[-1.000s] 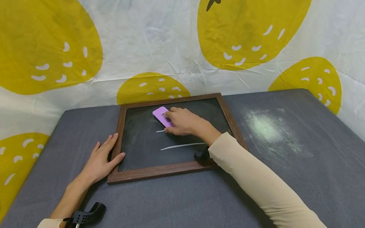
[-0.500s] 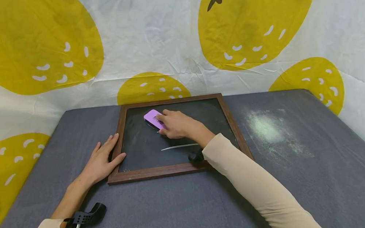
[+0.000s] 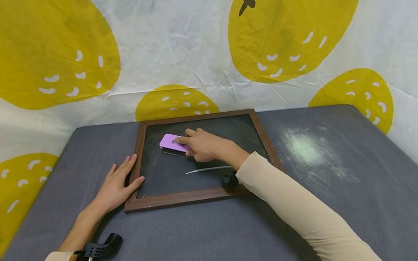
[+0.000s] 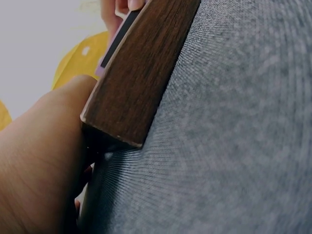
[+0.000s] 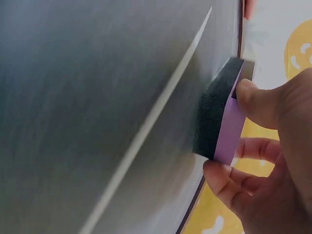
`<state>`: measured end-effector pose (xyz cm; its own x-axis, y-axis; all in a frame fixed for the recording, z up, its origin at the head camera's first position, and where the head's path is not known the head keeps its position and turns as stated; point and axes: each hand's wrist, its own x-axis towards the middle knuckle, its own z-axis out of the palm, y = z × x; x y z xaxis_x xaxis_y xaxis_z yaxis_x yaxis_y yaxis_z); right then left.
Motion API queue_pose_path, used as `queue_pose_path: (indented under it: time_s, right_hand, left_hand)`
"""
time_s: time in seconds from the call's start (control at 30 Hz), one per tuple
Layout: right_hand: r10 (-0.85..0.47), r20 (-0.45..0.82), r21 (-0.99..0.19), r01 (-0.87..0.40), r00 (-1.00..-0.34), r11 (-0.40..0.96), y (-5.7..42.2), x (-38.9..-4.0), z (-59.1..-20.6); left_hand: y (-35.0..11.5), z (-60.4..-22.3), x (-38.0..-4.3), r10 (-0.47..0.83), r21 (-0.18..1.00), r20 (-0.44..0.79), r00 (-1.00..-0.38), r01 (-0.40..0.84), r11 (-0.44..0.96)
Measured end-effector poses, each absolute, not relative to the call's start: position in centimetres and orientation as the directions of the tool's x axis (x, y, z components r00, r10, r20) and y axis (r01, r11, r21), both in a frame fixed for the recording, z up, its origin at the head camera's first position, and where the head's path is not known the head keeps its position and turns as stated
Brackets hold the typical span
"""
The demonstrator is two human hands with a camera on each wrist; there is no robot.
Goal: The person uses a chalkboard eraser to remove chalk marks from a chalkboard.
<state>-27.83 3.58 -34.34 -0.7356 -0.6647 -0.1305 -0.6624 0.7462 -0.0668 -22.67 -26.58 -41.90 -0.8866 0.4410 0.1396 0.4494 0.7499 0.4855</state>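
Observation:
A chalkboard (image 3: 168, 180) in a brown wooden frame lies on the grey-covered table. My right hand (image 3: 208, 146) grips a purple chalkboard eraser (image 3: 170, 141) over the board's left half; in the right wrist view the thumb and fingers pinch the eraser (image 5: 229, 126), its dark felt toward the board. One white chalk line (image 3: 207, 169) runs across the board below that hand, its right end hidden by the wrist. My left hand (image 3: 114, 188) rests at the frame's left side, fingers spread and thumb over the edge. The left wrist view shows the wooden frame (image 4: 141, 68) close beside that hand.
Pale chalk dust (image 3: 307, 150) is smeared on the table (image 3: 353, 217) right of the board. Behind it hangs a white cloth (image 3: 173, 33) with yellow fruit prints. Each wrist carries a black camera mount, the left one (image 3: 104, 246) low over the table.
My right hand has moved the eraser left and slightly nearer, turning it flatter. The short upper chalk line, visible a second ago, no longer shows. My left hand stays put.

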Motion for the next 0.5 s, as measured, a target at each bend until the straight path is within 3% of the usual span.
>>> queue_pose_path:
  time_s: [0.17, 0.5]
  right_hand:
    - [-0.642, -0.175, -0.113, -0.632, -0.747, 0.767, 4.5, -28.0, -34.0]
    - [-0.631, -0.142, -0.161, -0.611, -0.763, 0.775, 8.3, -28.9, -34.3]
  left_hand:
    - [-26.7, -41.9, -22.7, 0.445, 0.488, 0.139, -0.885, 0.452, 0.747]
    - [-26.8, -42.0, -22.8, 0.443, 0.485, 0.140, -0.886, 0.451, 0.749]
